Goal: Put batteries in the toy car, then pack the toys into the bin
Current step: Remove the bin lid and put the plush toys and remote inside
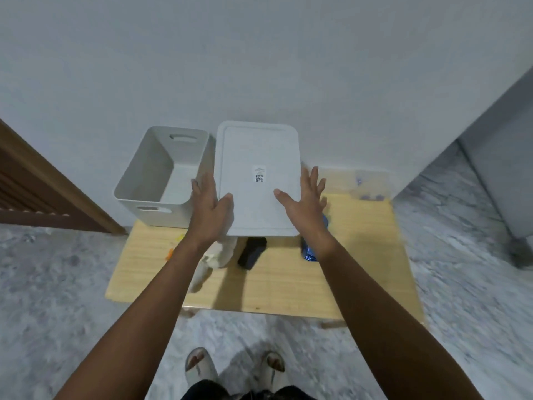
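A white bin (150,180) stands open at the back left of a low wooden table (288,284). I hold its flat white lid (253,157), which carries a QR label, above the table with both hands. My left hand (210,209) grips the lid's left edge and my right hand (305,203) grips its right edge, thumbs on top. Under the lid lie a white soft toy (219,252), a black toy (252,252) and a blue toy car (310,252), each partly hidden.
A clear bag (369,186) with small dark items lies at the table's back right. Small orange and yellow pieces (173,246) sit near the left edge. A wooden door frame stands at left, a grey cabinet at right, and my feet show below.
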